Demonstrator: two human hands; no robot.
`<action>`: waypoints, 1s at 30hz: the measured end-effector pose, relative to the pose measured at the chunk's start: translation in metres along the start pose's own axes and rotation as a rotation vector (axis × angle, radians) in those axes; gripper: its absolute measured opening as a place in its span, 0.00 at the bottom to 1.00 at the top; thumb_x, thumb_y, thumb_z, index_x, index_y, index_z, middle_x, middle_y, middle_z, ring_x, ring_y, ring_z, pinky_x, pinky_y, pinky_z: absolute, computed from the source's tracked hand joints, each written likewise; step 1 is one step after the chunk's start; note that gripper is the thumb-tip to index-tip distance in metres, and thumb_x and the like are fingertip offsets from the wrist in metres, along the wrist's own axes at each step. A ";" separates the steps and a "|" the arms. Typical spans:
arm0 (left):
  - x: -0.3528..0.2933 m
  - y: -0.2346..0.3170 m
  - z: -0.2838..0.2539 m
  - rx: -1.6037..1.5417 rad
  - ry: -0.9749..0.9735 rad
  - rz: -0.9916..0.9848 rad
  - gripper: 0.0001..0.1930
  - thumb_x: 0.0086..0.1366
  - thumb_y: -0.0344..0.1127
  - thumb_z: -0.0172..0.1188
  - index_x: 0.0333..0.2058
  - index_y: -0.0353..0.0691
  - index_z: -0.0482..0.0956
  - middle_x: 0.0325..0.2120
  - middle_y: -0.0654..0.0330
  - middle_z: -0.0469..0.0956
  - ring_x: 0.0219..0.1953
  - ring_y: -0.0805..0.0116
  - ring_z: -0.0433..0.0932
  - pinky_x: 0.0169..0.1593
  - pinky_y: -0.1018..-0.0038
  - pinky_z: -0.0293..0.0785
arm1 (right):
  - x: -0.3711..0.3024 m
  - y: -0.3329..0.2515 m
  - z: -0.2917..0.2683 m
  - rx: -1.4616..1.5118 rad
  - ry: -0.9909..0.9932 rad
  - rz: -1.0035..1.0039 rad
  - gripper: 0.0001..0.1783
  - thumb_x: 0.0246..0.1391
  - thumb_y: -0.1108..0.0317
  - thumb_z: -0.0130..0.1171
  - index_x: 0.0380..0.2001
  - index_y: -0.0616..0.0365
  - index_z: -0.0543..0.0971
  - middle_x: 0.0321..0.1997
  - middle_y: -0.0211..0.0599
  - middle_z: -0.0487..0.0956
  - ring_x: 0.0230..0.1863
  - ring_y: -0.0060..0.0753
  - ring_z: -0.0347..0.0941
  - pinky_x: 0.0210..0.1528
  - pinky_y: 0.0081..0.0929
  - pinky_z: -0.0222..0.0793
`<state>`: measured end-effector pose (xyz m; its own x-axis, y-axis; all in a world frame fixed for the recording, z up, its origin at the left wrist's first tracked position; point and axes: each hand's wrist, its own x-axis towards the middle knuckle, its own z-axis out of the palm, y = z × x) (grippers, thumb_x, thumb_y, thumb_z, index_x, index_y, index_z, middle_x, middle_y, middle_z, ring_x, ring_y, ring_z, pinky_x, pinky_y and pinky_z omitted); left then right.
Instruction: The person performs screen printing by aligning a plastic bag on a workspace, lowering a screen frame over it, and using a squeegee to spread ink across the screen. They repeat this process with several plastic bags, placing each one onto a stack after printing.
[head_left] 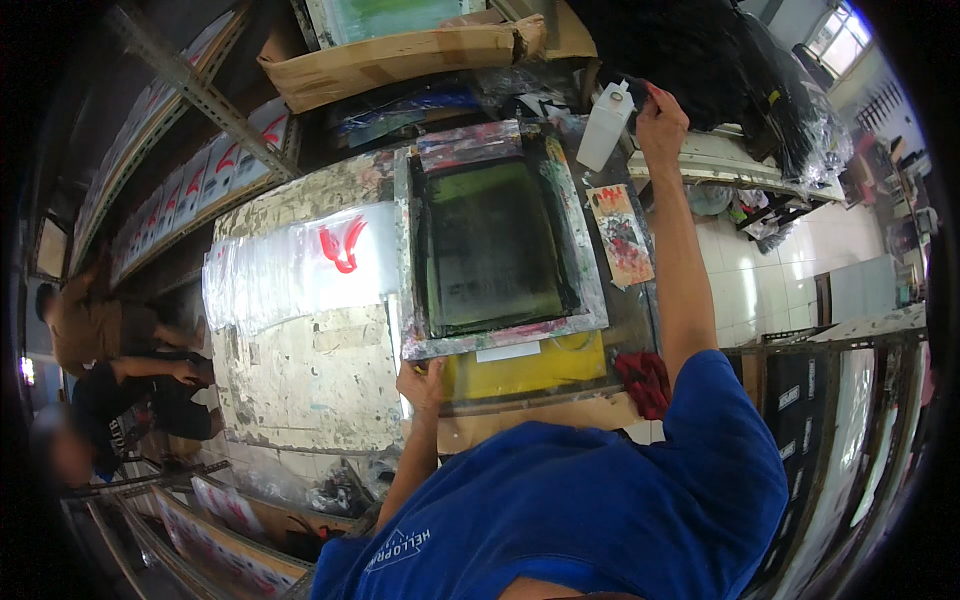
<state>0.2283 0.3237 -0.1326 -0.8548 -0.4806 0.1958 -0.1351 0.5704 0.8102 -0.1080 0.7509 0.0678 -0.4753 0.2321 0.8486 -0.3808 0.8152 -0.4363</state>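
Note:
A screen printing frame (405, 270) with a dark, ink-stained mesh lies tilted slightly over the bench in front of me. My left hand (422, 387) grips its near left corner. Beneath the near edge show a yellow board (530, 372) and a strip of white paper (508, 351). At the far right my right hand (661, 122) is stretched out with its fingers closed on something small and dark that I cannot make out. Beside those fingers stands a translucent white bottle (602, 128). An ink-smeared card (622, 235) lies right of the frame.
Left of the frame, overlapping clear plastic sheets with red prints (345, 250) cover part of a worn white board (310, 390). A dark red cloth (642, 385) lies at the near right. Metal racks (215, 110) stand at the left; two people (110, 320) are beyond the bench there.

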 end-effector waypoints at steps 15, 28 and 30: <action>-0.001 0.003 0.000 -0.040 -0.005 -0.033 0.24 0.47 0.38 0.75 0.43 0.37 0.80 0.23 0.57 0.79 0.22 0.64 0.74 0.29 0.69 0.72 | -0.039 -0.010 0.050 -0.519 -0.180 0.002 0.33 0.42 0.51 0.72 0.47 0.58 0.75 0.53 0.43 0.75 0.50 0.50 0.71 0.48 0.47 0.70; -0.003 0.003 -0.004 -0.053 -0.049 -0.043 0.22 0.50 0.34 0.72 0.45 0.36 0.79 0.30 0.54 0.81 0.30 0.60 0.80 0.37 0.67 0.76 | -0.048 0.073 0.050 -0.141 0.000 -0.172 0.39 0.34 0.62 0.72 0.53 0.62 0.70 0.56 0.49 0.72 0.61 0.52 0.67 0.64 0.46 0.61; -0.004 0.003 -0.005 -0.080 -0.064 -0.067 0.24 0.50 0.34 0.72 0.47 0.36 0.79 0.32 0.53 0.82 0.31 0.60 0.81 0.38 0.67 0.76 | -0.048 0.071 0.043 -0.204 0.013 -0.171 0.38 0.35 0.64 0.71 0.53 0.63 0.70 0.57 0.49 0.72 0.61 0.53 0.67 0.64 0.45 0.62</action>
<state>0.2337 0.3240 -0.1277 -0.8759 -0.4707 0.1060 -0.1546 0.4819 0.8625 -0.1463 0.7745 -0.0167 -0.4069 0.0876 0.9093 -0.2861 0.9331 -0.2180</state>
